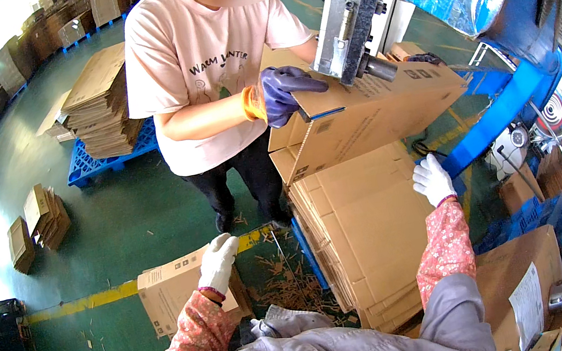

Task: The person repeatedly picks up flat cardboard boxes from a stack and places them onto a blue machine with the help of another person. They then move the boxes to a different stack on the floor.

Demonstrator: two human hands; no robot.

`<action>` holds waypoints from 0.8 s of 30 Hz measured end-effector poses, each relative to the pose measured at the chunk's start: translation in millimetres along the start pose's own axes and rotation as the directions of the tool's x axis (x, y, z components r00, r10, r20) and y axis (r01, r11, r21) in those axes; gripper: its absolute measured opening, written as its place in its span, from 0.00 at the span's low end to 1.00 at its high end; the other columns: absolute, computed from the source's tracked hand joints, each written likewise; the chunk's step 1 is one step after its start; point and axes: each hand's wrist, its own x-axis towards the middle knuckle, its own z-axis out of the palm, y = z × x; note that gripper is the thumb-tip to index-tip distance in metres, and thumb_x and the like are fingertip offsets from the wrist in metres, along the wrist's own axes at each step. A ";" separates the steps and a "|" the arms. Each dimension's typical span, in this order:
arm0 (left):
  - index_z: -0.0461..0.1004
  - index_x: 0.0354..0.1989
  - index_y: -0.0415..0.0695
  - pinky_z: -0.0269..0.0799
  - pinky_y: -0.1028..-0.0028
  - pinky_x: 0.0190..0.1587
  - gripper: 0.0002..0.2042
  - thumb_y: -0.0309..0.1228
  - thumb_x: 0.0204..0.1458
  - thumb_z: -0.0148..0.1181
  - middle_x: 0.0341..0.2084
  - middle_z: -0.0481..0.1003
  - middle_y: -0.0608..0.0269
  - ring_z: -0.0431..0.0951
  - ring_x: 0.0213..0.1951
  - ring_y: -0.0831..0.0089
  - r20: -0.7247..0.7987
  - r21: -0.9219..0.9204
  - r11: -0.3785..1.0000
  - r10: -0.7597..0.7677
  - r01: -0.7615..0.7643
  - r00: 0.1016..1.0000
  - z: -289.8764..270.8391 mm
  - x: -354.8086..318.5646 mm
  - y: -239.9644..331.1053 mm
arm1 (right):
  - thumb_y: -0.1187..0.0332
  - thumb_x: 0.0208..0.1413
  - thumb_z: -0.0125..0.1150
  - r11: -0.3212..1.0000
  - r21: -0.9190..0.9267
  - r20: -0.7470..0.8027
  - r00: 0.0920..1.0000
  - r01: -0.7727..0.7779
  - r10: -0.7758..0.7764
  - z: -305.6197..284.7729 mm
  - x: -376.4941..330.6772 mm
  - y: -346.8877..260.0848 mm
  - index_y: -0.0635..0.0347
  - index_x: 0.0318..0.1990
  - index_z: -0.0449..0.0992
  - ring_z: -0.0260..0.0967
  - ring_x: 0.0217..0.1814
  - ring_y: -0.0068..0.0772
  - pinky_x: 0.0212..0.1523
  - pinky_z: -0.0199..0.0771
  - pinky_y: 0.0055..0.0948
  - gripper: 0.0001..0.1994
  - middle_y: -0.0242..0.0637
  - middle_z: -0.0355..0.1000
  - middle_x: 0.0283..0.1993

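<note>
Head view: both gloved hands, left (217, 262) and right (433, 180), rest on cardboard.

White knit gloves, red floral oversleeves, grey work jacket.

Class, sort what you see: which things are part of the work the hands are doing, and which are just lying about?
In the work:
- right hand on the stack of flat cartons
- left hand on a flat carton
- co-worker's gloved hand holding a folded carton at the machine

Lying about:
- cardboard pile on the blue pallet
- small bundles on the floor
- cardboard scraps
</note>
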 end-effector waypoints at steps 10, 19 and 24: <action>0.59 0.71 0.39 0.63 0.65 0.65 0.40 0.45 0.55 0.68 0.67 0.65 0.50 0.66 0.65 0.60 -0.058 -0.087 0.989 0.112 -0.117 0.992 -28.2 11.9 -0.2 | 0.34 0.59 0.56 0.948 0.112 -0.077 0.954 0.298 -0.291 48.8 -15.4 -33.2 0.64 0.75 0.49 0.45 0.80 0.55 0.75 0.45 0.57 0.49 0.54 0.49 0.78; 0.45 0.77 0.50 0.53 0.52 0.71 0.50 0.57 0.53 0.66 0.76 0.48 0.54 0.49 0.75 0.56 -0.080 -0.306 0.876 0.367 -0.373 0.927 -56.7 74.6 37.2 | 0.32 0.62 0.48 0.853 0.111 0.131 0.843 0.510 -0.521 98.0 -12.6 -62.8 0.56 0.78 0.45 0.33 0.83 0.54 0.77 0.34 0.59 0.48 0.50 0.38 0.82; 0.63 0.66 0.44 0.70 0.60 0.61 0.27 0.46 0.64 0.57 0.59 0.70 0.61 0.70 0.61 0.65 0.030 -0.604 0.669 0.561 -0.433 0.827 -78.5 108.3 52.9 | 0.40 0.62 0.54 0.847 0.158 0.224 0.817 0.507 -0.531 148.7 -4.1 -55.8 0.53 0.75 0.51 0.42 0.80 0.47 0.75 0.41 0.57 0.41 0.41 0.48 0.78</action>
